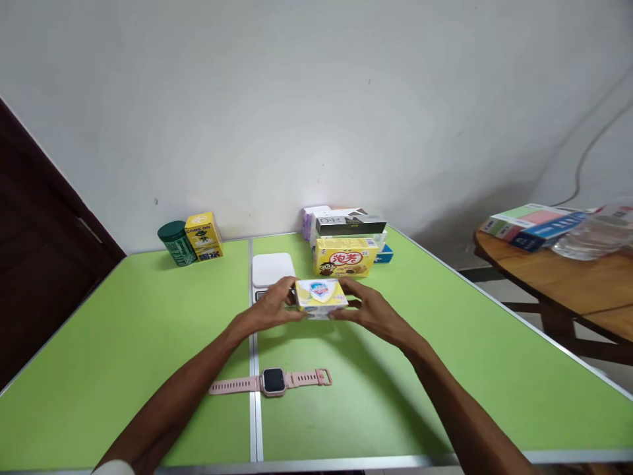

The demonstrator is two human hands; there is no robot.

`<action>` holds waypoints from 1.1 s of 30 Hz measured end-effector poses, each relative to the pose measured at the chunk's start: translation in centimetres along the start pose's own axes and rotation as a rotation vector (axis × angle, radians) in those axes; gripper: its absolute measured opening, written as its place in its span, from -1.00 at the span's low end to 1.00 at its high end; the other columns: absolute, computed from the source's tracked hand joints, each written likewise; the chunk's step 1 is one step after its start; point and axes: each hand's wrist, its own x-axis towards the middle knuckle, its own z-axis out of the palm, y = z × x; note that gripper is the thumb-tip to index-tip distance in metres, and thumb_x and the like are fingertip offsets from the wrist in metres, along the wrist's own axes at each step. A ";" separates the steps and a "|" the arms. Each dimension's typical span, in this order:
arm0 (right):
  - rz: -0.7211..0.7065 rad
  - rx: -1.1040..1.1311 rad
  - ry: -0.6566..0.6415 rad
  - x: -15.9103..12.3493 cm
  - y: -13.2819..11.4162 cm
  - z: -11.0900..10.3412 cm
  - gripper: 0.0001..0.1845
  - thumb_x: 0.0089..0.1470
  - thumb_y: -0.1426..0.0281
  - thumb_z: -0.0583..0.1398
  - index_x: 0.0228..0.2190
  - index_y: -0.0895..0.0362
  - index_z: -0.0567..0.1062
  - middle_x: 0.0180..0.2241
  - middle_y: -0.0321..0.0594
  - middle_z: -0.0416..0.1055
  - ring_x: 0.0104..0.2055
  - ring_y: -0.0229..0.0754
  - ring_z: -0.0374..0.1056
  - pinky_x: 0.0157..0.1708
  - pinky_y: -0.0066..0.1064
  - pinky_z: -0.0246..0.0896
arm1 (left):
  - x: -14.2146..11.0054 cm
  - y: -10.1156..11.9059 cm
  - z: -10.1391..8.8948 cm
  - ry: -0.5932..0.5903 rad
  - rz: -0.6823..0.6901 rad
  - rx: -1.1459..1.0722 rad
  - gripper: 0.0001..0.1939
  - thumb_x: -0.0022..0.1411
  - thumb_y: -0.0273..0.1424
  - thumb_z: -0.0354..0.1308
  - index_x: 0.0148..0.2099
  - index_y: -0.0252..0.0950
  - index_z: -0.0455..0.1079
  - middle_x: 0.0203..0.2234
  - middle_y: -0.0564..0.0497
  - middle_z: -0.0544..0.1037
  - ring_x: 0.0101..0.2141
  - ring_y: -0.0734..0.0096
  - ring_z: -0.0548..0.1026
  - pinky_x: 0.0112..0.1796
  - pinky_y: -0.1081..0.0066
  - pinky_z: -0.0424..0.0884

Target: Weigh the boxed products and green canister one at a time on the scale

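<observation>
A small yellow and white box point(320, 296) is held just above the green table point(148, 343), near its middle. My left hand point(273, 307) grips its left end, fingers closed on it. Its right end is gripped by my right hand point(368, 309). Behind the box lies a white kitchen scale point(271, 269), partly hidden by my left hand. A pink smartwatch point(273, 380) lies flat on the table in front of my hands, between my forearms.
A yellow snack box point(345, 256) and a stack of boxes point(343, 223) stand behind. A green can point(177, 243) and small yellow carton point(203, 236) sit at the back left. A wooden table point(558, 277) with boxes stands on the right. A dark door point(34, 244) is at the left.
</observation>
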 end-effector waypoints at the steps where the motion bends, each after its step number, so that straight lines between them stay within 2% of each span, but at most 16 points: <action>1: -0.031 -0.001 -0.012 1.4 -0.4 0.8 -0.37 -0.22 0.30 0.52 -0.04 0.01 0.56 0.02 -0.14 0.59 0.02 0.12 0.53 0.03 -0.05 0.50 | 0.0 -0.1 -1.5 0.024 -0.004 0.010 -0.39 0.04 -0.32 0.44 0.12 -0.27 0.33 -0.12 -0.05 0.54 -0.25 0.32 0.56 -0.23 0.34 0.52; 4: -0.107 -0.005 -0.050 6.2 -1.2 3.2 -0.38 -0.23 0.26 0.52 -0.07 0.04 0.56 -0.02 -0.12 0.60 -0.02 0.11 0.54 -0.02 -0.04 0.52 | 0.4 -1.0 -6.0 0.078 -0.034 0.047 -0.35 0.03 -0.33 0.45 0.15 -0.27 0.35 -0.16 -0.03 0.57 -0.27 0.34 0.56 -0.23 0.35 0.52; 7: -0.157 -0.031 -0.056 10.5 -1.0 5.1 -0.37 -0.26 0.21 0.54 -0.10 0.04 0.57 -0.07 -0.13 0.62 -0.08 0.08 0.55 -0.05 -0.04 0.53 | 1.1 -3.0 -8.9 0.112 -0.106 0.027 -0.35 -0.03 -0.27 0.51 0.08 -0.27 0.37 -0.27 0.03 0.60 -0.31 0.36 0.56 -0.27 0.38 0.51; 9: -0.165 -0.061 -0.071 12.3 -0.5 5.9 -0.37 -0.28 0.18 0.56 -0.12 0.03 0.57 -0.12 -0.15 0.63 -0.13 0.06 0.56 -0.08 -0.05 0.54 | 1.7 -4.6 -9.7 0.105 -0.149 -0.042 -0.33 -0.08 -0.23 0.54 0.05 -0.27 0.37 -0.30 0.05 0.60 -0.33 0.37 0.56 -0.30 0.40 0.50; 13: -0.130 -0.068 -0.110 13.8 0.5 6.4 -0.37 -0.29 0.14 0.56 -0.15 0.05 0.57 -0.18 -0.18 0.64 -0.17 0.05 0.58 -0.09 -0.04 0.53 | 2.5 -7.0 -9.8 0.092 -0.183 -0.168 -0.24 -0.14 -0.20 0.58 0.07 -0.30 0.38 -0.24 0.00 0.62 -0.32 0.37 0.58 -0.32 0.43 0.49; 17: -0.100 -0.069 -0.090 13.7 1.0 6.3 -0.26 -0.29 0.10 0.56 -0.04 0.04 0.58 -0.08 -0.12 0.63 -0.06 0.09 0.55 0.02 0.03 0.50 | 2.2 -7.2 -9.6 0.145 -0.211 -0.152 -0.09 -0.18 -0.21 0.59 0.22 -0.28 0.37 -0.10 -0.08 0.59 -0.32 0.41 0.56 -0.33 0.42 0.50; 19: -0.074 -0.070 -0.033 12.9 1.2 6.3 -0.09 -0.34 0.09 0.58 0.08 0.03 0.53 0.05 -0.04 0.58 0.04 0.14 0.52 0.09 0.09 0.45 | 1.2 -7.0 -9.5 0.215 -0.229 -0.118 0.08 -0.22 -0.20 0.61 0.34 -0.25 0.29 0.04 -0.17 0.53 -0.28 0.40 0.56 -0.31 0.39 0.51; 21: -0.067 -0.047 0.067 11.3 1.7 6.6 0.02 -0.31 0.04 0.57 0.19 0.02 0.46 0.18 0.03 0.49 0.15 0.17 0.46 0.17 0.10 0.39 | -0.3 -7.1 -9.2 0.308 -0.254 -0.092 0.17 -0.23 -0.15 0.61 0.40 -0.24 0.21 0.15 -0.24 0.46 -0.24 0.38 0.55 -0.29 0.37 0.51; 23: -0.075 -0.005 0.205 9.3 2.5 7.1 -0.06 -0.12 -0.07 0.47 0.21 0.05 0.42 0.23 0.08 0.44 0.22 0.16 0.41 0.22 0.07 0.34 | -2.0 -7.8 -8.6 0.400 -0.299 -0.119 0.10 -0.12 -0.05 0.56 0.39 -0.26 0.21 0.17 -0.28 0.44 -0.24 0.37 0.55 -0.28 0.35 0.50; 26: -0.054 0.030 0.378 6.5 4.3 8.2 -0.27 0.13 -0.19 0.23 0.09 0.09 0.47 0.14 0.08 0.51 0.18 0.11 0.44 0.21 0.01 0.34 | -4.4 -9.4 -7.4 0.556 -0.366 -0.234 -0.13 0.08 0.11 0.37 0.26 -0.33 0.31 0.03 -0.26 0.54 -0.26 0.34 0.57 -0.27 0.33 0.49; 29: -0.008 0.004 0.457 5.2 5.9 8.8 -0.32 0.18 -0.22 0.12 -0.01 0.08 0.50 0.01 0.03 0.58 0.04 0.09 0.50 0.13 -0.02 0.39 | -5.8 -10.8 -6.5 0.676 -0.383 -0.276 -0.21 0.12 0.19 0.26 0.13 -0.35 0.37 -0.12 -0.19 0.59 -0.25 0.31 0.58 -0.24 0.31 0.50; 33: -0.019 -0.053 0.504 5.3 6.6 9.2 -0.34 0.19 -0.21 0.10 -0.05 0.07 0.52 -0.04 0.00 0.60 0.01 0.09 0.52 0.10 -0.07 0.39 | -6.1 -11.2 -5.9 0.684 -0.396 -0.263 -0.22 0.09 0.19 0.30 0.11 -0.33 0.39 -0.09 -0.20 0.59 -0.17 0.26 0.59 -0.18 0.28 0.51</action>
